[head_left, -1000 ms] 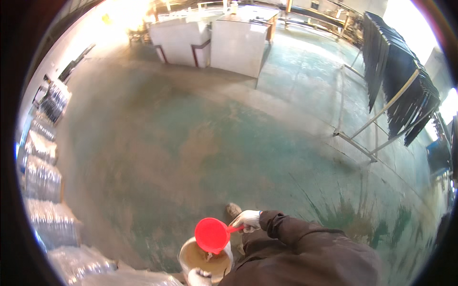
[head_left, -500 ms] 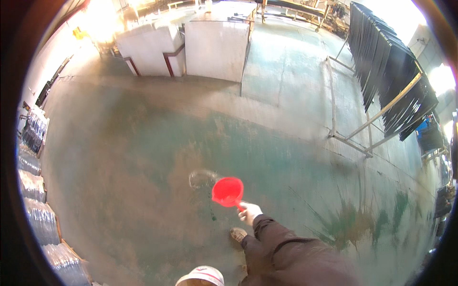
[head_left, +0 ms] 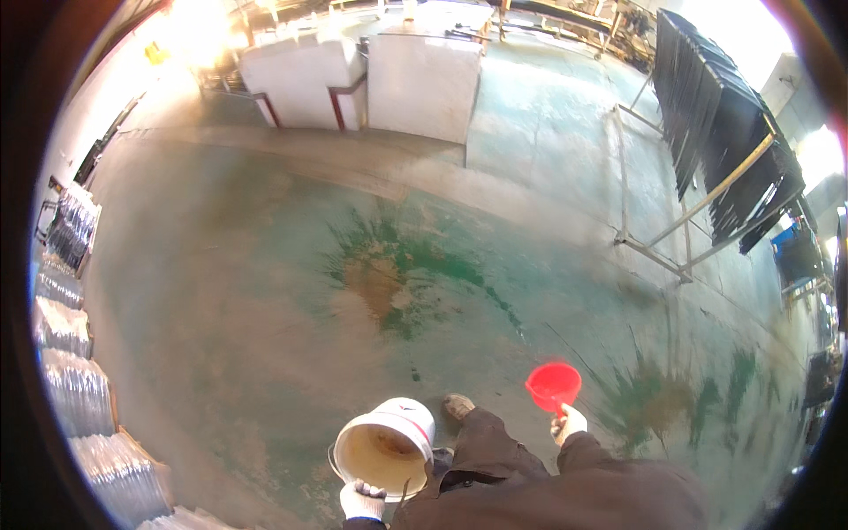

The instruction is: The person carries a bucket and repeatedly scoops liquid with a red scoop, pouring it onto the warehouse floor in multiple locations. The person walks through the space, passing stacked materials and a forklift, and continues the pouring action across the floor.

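**Two hands, bucket and red scoop over wet floor**

Two items are held. A white bucket [head_left: 386,446] is gripped at its near rim by the left hand [head_left: 361,501], which is gloved in white and closed on the edge; the bucket is tilted so its open mouth faces up toward the camera, and a tan, muddy inner wall is seen. A red stripe or mark is visible on the outer side. A red scoop [head_left: 554,385], round and cup-shaped with a short handle, is clasped by its handle in the right hand [head_left: 568,423], held out to the right of the bucket and above the floor.

A brown shoe [head_left: 458,406] is seen just beside the bucket, between the two items. The green concrete floor [head_left: 265,291] is marked by a wet brown splash patch [head_left: 384,283] well ahead. Stacks of clear wrapped goods [head_left: 71,371] are lined along the left edge; their contents are possibly bottles, too blurred to tell. White panels [head_left: 415,71] stand at the far end. A metal rack of dark sheets [head_left: 724,150] stands at right. The dark sleeves and jacket [head_left: 565,486] cover the lower frame.
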A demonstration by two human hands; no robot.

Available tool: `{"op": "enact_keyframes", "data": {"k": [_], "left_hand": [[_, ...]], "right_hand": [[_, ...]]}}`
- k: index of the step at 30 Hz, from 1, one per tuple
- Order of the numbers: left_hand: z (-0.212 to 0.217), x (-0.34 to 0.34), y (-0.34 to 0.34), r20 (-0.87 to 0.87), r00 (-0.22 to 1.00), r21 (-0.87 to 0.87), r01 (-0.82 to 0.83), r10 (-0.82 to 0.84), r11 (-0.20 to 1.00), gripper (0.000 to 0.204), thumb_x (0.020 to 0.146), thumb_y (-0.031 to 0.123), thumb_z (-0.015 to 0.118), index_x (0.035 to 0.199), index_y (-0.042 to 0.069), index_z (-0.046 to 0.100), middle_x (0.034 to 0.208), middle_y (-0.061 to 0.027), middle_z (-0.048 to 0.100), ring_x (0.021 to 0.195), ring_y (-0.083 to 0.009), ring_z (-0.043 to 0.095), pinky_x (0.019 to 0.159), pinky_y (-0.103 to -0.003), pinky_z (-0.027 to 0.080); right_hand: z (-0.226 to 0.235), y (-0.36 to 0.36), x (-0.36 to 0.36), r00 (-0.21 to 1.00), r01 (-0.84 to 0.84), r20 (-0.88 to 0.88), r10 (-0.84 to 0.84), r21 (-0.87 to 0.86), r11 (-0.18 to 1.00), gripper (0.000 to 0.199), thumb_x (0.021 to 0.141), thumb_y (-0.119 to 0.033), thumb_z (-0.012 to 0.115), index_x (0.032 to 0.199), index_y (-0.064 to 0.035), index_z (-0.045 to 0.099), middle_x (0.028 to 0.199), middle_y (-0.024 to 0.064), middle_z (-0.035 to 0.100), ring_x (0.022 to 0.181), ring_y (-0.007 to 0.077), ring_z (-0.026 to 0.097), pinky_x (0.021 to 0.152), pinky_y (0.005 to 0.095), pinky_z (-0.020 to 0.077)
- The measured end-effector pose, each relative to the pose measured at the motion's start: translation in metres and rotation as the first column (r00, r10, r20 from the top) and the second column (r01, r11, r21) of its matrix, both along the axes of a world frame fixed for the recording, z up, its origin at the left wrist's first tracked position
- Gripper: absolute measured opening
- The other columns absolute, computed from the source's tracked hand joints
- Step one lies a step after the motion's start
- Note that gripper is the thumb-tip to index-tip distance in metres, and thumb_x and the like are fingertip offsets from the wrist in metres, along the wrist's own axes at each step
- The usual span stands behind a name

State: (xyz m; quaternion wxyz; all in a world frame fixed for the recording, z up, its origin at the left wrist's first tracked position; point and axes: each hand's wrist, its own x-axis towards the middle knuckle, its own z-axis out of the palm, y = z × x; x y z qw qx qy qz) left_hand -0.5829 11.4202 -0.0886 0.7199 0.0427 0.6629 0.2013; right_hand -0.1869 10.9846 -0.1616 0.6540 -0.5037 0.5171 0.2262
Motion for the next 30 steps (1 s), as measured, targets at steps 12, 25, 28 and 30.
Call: {"op": "enact_keyframes", "data": {"k": [12, 25, 28, 30], "left_hand": [[0.055, -0.046, 0.134, 0.097, 0.994, 0.042, -0.057, 0.053, 0.998, 0.019, 0.086, 0.007, 0.054, 0.073, 0.016, 0.044, 0.062, -0.001, 0.037, 0.052, -0.0215, 0.036, 0.061, -0.044, 0.042], [0.055, -0.152, 0.318, -0.273, 0.898, 0.334, -0.249, 0.346, 0.909, 0.006, 0.088, 0.01, 0.055, 0.086, 0.013, 0.05, 0.062, 0.0, 0.041, 0.048, -0.0207, 0.038, 0.056, -0.044, 0.046], [0.062, -0.216, 0.334, -0.479, 0.874, 0.387, 0.121, 0.087, 0.914, 0.017, 0.079, 0.013, 0.075, 0.089, 0.007, 0.064, 0.076, -0.0095, 0.059, 0.067, -0.0265, 0.058, 0.07, -0.044, 0.054], [0.062, -0.252, 0.345, -0.634, 0.773, 0.386, 0.335, -0.017, 0.859, 0.035, 0.068, 0.015, 0.096, 0.096, 0.0, 0.079, 0.09, -0.019, 0.078, 0.084, -0.032, 0.077, 0.082, -0.043, 0.062]], "right_hand": [[-0.053, 0.088, -0.079, 0.98, 0.08, -0.153, -0.124, -0.264, 0.961, 0.025, 0.102, -0.034, 0.058, 0.122, -0.0197, 0.063, 0.073, 0.004, 0.058, 0.058, 0.0226, 0.057, 0.049, 0.0392, 0.046], [-0.066, 0.832, 0.033, -0.365, -0.478, -0.073, 0.928, -0.841, -0.254, 0.03, 0.101, -0.023, 0.059, 0.121, -0.0072, 0.075, 0.125, 0.0256, 0.074, 0.12, 0.0443, 0.069, 0.098, 0.0512, 0.0565], [0.018, 0.931, 0.015, -0.435, -0.586, -0.243, 0.867, -0.655, -0.477, 0.043, 0.1, -0.029, 0.062, 0.139, -0.0107, 0.069, 0.135, 0.0244, 0.074, 0.127, 0.0426, 0.07, 0.106, 0.0488, 0.0565], [0.072, 0.963, -0.029, -0.521, -0.493, -0.102, 0.847, -0.775, -0.396, 0.046, 0.098, -0.03, 0.065, 0.138, -0.0101, 0.069, 0.126, 0.0246, 0.076, 0.118, 0.044, 0.073, 0.102, 0.0507, 0.0577]]}}
